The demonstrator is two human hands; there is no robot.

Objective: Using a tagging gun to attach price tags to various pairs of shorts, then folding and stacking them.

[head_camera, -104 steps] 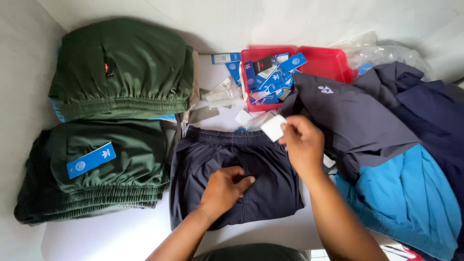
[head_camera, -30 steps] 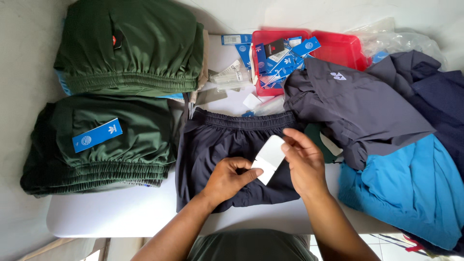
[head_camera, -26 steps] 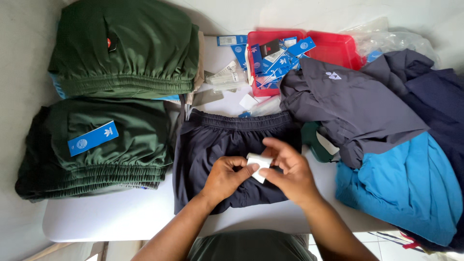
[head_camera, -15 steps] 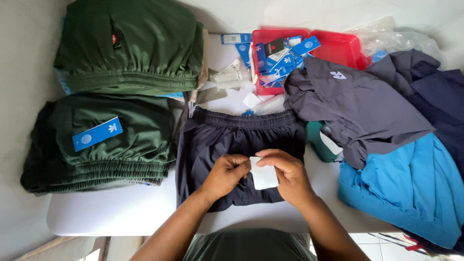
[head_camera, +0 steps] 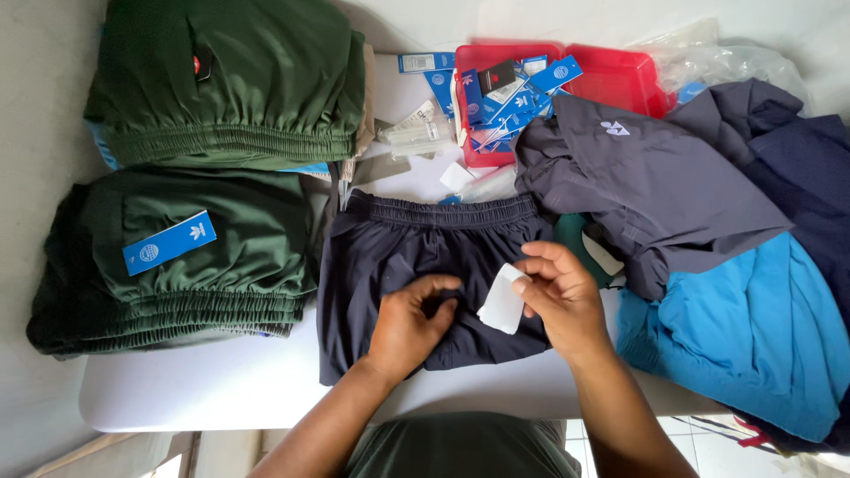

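Pinching a small white tag (head_camera: 503, 299) between thumb and fingertips, the right hand (head_camera: 560, 296) holds it just above the dark navy shorts (head_camera: 398, 257). The left hand (head_camera: 412, 320) presses the shorts' fabric, fingers curled. The shorts lie flat on the white counter (head_camera: 221, 389), between 2 green folded stacks (head_camera: 221, 257) and a grey garment (head_camera: 646, 186).

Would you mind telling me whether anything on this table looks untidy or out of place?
Yes: blue tags spill over the red tray rim onto the table, and the grey and blue garments at right lie in a loose heap, unlike the folded green stacks.
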